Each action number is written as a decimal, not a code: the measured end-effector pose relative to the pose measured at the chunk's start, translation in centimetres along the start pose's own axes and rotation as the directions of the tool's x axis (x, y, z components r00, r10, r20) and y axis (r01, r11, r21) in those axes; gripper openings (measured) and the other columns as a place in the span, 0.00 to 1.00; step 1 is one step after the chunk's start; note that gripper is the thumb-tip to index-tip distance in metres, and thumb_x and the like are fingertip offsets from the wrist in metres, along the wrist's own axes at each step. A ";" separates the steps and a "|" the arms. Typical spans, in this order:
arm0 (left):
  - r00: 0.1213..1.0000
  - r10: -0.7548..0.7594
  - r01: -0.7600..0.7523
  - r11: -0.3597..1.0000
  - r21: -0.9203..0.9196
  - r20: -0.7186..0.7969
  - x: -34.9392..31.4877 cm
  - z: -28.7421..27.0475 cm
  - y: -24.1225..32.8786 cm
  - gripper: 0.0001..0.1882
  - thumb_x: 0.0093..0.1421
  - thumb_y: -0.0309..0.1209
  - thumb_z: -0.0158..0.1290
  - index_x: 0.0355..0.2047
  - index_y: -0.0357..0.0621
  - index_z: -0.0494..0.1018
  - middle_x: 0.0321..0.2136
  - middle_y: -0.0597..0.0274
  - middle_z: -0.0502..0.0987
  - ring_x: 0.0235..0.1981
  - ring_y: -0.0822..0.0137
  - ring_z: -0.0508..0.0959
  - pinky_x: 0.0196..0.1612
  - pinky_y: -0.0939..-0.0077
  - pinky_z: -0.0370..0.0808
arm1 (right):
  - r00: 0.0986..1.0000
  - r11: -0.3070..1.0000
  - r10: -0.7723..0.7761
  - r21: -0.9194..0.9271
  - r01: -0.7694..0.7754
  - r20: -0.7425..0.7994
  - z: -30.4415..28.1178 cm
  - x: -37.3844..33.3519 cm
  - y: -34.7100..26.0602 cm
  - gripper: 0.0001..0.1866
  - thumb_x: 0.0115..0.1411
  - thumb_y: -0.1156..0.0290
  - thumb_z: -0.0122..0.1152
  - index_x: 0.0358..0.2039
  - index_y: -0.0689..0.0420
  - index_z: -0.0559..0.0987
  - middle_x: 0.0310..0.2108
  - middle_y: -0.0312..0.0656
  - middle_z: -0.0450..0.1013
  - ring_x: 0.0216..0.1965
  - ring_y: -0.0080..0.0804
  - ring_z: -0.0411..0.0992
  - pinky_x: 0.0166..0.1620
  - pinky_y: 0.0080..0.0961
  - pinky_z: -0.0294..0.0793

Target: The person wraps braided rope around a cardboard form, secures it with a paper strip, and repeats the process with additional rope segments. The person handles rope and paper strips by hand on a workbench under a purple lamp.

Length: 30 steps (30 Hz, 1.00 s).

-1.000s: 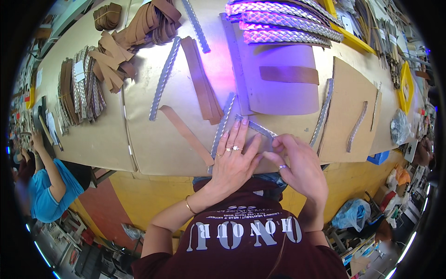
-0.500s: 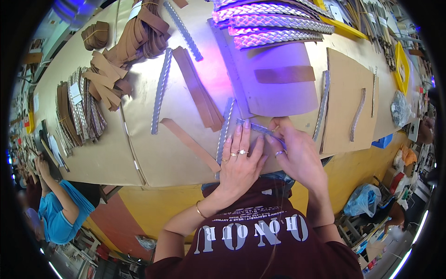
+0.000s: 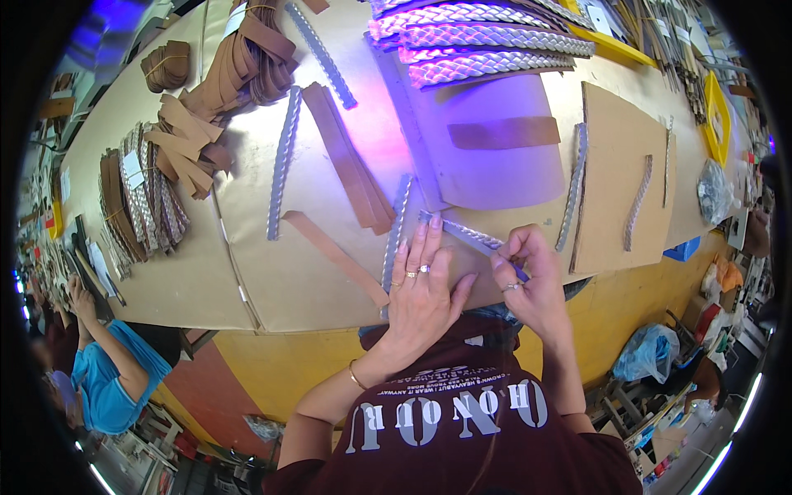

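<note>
A narrow silver-grey braided strip (image 3: 470, 233) slants across the table in front of me. My left hand (image 3: 422, 285) lies flat with its fingers stretched out, the tips pressing on the strip's left end. At the other end, my right hand (image 3: 532, 276) pinches the strip between thumb and fingers; its very tip is partly hidden there. Another braided strip (image 3: 398, 219) runs beside my left fingers, its lower part next to that hand. A flat brown strap (image 3: 338, 257) reaches toward my left hand from the left.
Brown straps (image 3: 346, 157) and braided strips (image 3: 285, 165) lie to the left, near bundled straps (image 3: 247, 66). A curved sheet (image 3: 503, 177) bears one brown strap (image 3: 503, 133) below stacked braided bands (image 3: 487, 37). Cardboard (image 3: 623, 190) lies right. A person in blue (image 3: 120, 371) works at far left.
My right hand has moved right and slightly down along the braided strip, uncovering more of its length. The left hand has stayed nearly in place on the strip's left end.
</note>
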State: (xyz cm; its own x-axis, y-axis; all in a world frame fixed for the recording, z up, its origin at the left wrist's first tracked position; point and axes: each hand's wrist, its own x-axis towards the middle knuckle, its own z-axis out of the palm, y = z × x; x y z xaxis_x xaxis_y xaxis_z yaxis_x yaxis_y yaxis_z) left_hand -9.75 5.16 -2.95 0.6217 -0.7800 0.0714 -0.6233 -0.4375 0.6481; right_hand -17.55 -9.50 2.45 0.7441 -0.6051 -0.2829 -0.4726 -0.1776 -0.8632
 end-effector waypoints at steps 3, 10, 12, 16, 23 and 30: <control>1.000 0.002 -0.002 1.000 0.020 0.001 0.1 -0.1 0.1 0.35 0.56 0.40 0.62 0.57 0.34 0.62 0.64 0.46 0.62 0.67 0.53 0.60 0.68 0.57 0.50 | 0.998 0.994 0.032 0.110 -0.025 -0.055 0.4 0.0 1.0 0.09 0.59 0.80 0.57 0.37 0.60 0.66 0.21 0.38 0.66 0.23 0.21 0.61 0.28 0.21 0.64; 0.999 -0.005 0.002 0.997 0.071 0.038 0.3 -0.2 0.3 0.42 0.55 0.39 0.63 0.64 0.33 0.57 0.65 0.46 0.61 0.66 0.49 0.61 0.67 0.51 0.53 | 0.995 0.995 0.099 0.018 -0.099 -0.010 0.2 0.1 0.6 0.10 0.58 0.80 0.57 0.36 0.59 0.65 0.19 0.39 0.65 0.20 0.25 0.61 0.27 0.25 0.65; 0.999 -0.008 0.004 0.996 0.088 0.047 0.3 -0.2 0.4 0.42 0.55 0.40 0.63 0.64 0.33 0.58 0.65 0.46 0.61 0.66 0.50 0.61 0.67 0.51 0.53 | 0.996 0.996 0.093 -0.004 -0.093 -0.004 0.3 0.2 0.5 0.10 0.58 0.80 0.56 0.37 0.59 0.65 0.19 0.40 0.65 0.20 0.27 0.62 0.27 0.26 0.65; 0.998 -0.003 -0.005 0.992 0.124 0.064 0.4 -0.3 0.5 0.41 0.56 0.41 0.62 0.64 0.33 0.59 0.65 0.46 0.60 0.66 0.50 0.61 0.67 0.51 0.53 | 0.996 0.995 0.093 0.043 -0.093 0.000 0.3 0.4 0.5 0.10 0.59 0.83 0.54 0.36 0.59 0.63 0.20 0.32 0.64 0.23 0.16 0.57 0.27 0.17 0.59; 0.995 0.001 -0.020 0.983 0.182 0.101 0.4 -0.3 0.5 0.38 0.58 0.43 0.60 0.63 0.37 0.61 0.66 0.46 0.59 0.67 0.50 0.60 0.67 0.51 0.51 | 0.991 0.990 0.137 0.037 -0.137 0.001 0.3 0.6 0.4 0.11 0.58 0.84 0.54 0.36 0.59 0.63 0.20 0.33 0.63 0.23 0.16 0.58 0.27 0.18 0.59; 0.988 0.019 -0.057 0.969 0.241 0.156 0.3 -0.2 0.6 0.31 0.60 0.44 0.57 0.63 0.52 0.66 0.66 0.39 0.57 0.67 0.44 0.59 0.66 0.46 0.52 | 0.989 0.989 0.145 0.024 -0.145 0.001 0.5 0.8 0.9 0.11 0.58 0.84 0.54 0.37 0.59 0.63 0.20 0.34 0.63 0.23 0.17 0.59 0.27 0.19 0.61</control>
State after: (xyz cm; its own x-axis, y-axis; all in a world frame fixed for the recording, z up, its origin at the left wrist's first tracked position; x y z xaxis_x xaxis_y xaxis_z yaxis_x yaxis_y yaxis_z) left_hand -9.84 4.70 -2.35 0.5279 -0.8485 -0.0356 -0.7535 -0.4873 0.4413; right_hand -17.17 -9.74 1.26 0.6682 -0.6236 -0.4058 -0.5642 -0.0692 -0.8227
